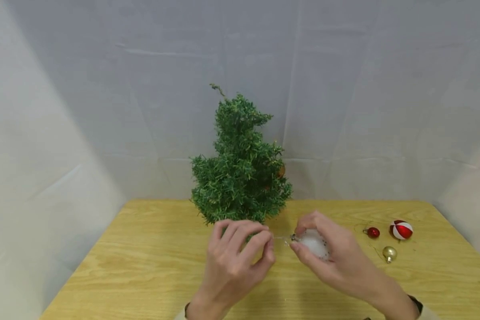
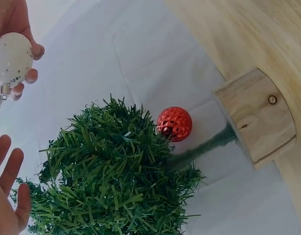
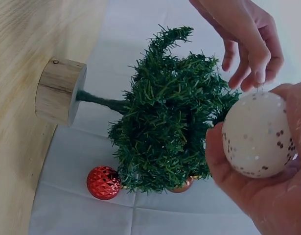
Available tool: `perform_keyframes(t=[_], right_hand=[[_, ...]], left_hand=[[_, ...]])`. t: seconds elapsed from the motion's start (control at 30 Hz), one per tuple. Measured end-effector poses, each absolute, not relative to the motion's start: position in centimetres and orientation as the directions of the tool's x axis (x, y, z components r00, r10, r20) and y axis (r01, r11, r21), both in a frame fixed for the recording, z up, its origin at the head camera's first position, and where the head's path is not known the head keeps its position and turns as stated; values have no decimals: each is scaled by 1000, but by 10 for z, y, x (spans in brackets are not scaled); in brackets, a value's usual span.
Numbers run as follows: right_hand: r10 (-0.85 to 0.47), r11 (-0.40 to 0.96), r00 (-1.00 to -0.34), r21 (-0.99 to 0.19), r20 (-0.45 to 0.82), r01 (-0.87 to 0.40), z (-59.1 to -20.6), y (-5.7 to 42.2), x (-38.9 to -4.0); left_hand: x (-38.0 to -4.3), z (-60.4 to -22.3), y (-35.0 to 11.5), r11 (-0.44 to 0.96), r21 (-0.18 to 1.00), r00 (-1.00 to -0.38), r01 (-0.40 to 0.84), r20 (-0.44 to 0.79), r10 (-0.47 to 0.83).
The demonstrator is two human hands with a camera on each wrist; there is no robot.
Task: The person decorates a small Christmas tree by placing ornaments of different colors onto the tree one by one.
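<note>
My right hand [image 1: 344,260] holds a white Christmas bauble [image 1: 315,245], its thumb and fingers curled around the ball near the metal cap. Dark specks dot the bauble [image 3: 255,137], as the right wrist view shows. A thin clear thread runs left from the cap to my left hand [image 1: 236,260], whose thumb and fingertips pinch its end. Both hands are above the table, in front of a small green artificial Christmas tree [image 1: 240,173]. In the left wrist view, a faceted red bauble [image 2: 174,123] hangs low on the tree, near its wooden base [image 2: 258,117].
A copper-coloured bauble [image 1: 281,171] hangs on the tree's right side. On the wooden table [image 1: 144,266], to the right, lie a small red bauble [image 1: 373,232], a red-and-white ball [image 1: 401,230] and a gold bauble [image 1: 390,254]. Pale cloth [image 1: 164,89] hangs behind.
</note>
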State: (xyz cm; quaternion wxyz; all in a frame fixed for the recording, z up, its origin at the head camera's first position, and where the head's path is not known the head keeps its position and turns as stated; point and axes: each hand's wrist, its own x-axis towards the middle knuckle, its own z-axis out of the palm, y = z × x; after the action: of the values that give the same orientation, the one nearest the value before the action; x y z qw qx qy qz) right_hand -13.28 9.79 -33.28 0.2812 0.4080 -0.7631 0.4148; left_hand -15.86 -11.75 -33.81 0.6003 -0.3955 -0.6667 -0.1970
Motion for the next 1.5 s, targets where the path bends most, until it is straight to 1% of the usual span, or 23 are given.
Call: perform_keyframes(t=[0.07, 0.17, 0.23, 0.33, 0.57, 0.63, 0.73, 0.93, 1.03, 1.23, 1.4, 1.5], right_hand=[[-379, 355, -494, -370, 783, -859, -334, 96, -134], [-376, 391, -460, -313, 804, -866, -335, 93, -135], [-374, 403, -426, -269, 824, -875, -335, 91, -136], [-370, 405, -393, -234, 842, -884, -335, 88, -136], [-362, 417, -364, -201, 858, -887, -335, 84, -138], [-356, 422, -351, -187, 866, -887, -335, 84, -138], [-344, 431, -340, -175, 875, -885, -335, 83, -138], [-328, 466, -391, -213, 860, -859, -331, 82, -137], [-325, 469, -388, -209, 863, -858, -327, 81, -138], [-319, 490, -372, -184, 872, -852, -315, 77, -140], [-307, 452, -301, -140, 903, -881, -300, 71, -146], [-290, 435, -293, -148, 911, -888, -290, 67, -151]], left_hand=[[-159, -339, -117, 595, -208, 37, 776, 957, 287], [-159, -339, -116, 577, -222, 61, 786, 957, 285], [-159, -339, -115, 566, -231, 75, 791, 955, 285], [-159, -339, -113, 562, -235, 82, 793, 955, 285], [-159, -337, -112, 564, -252, 104, 787, 954, 282], [-158, -337, -111, 564, -235, 85, 792, 957, 279], [-157, -338, -111, 565, -189, 32, 803, 961, 276], [-156, -336, -112, 571, -83, -93, 817, 958, 271], [-155, -333, -112, 567, -35, -142, 823, 954, 265], [-155, -321, -116, 573, 13, -183, 819, 953, 240], [-155, -308, -122, 581, 59, -225, 812, 950, 218], [-157, -299, -124, 580, 64, -221, 812, 954, 204]])
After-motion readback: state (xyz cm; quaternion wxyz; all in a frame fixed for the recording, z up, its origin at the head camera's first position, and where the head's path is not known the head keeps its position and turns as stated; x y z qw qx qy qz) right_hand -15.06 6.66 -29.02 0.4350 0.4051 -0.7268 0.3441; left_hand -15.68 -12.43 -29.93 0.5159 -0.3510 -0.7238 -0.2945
